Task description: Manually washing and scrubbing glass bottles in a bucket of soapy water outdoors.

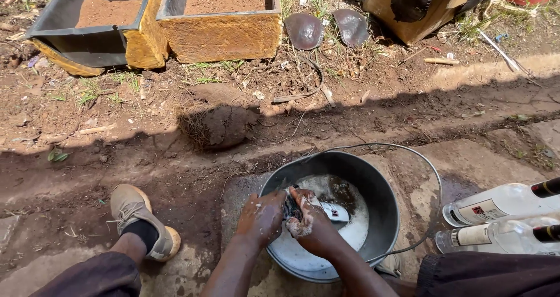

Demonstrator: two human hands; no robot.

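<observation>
Dark cloth point(293, 210) bunched between both hands, low inside the bucket point(382, 203), just above the soapy water point(350, 230). Left hand point(262, 218) curled shut around 1 end of the cloth, right hand point(309, 224) clenched on the other end, suds clinging to its knuckles. Beneath them, a white sandal point(333, 212) lying partly in the foam, touching the right hand's far side; whether already scrubbed, impossible to tell. Washing judged to be midway: water milky and foamy, cloth wet and lathered, no rinsing or wringing visible, nothing laid out to dry. Wire handle point(429, 174) folded back over the rim. Just right of the bucket, 2 clear glass bottles point(501, 201) on their sides. To the left, a tan shoe point(137, 215) planted on wet concrete. Well beyond, 2 soil-filled troughs point(219, 34) on bare ground.
</observation>
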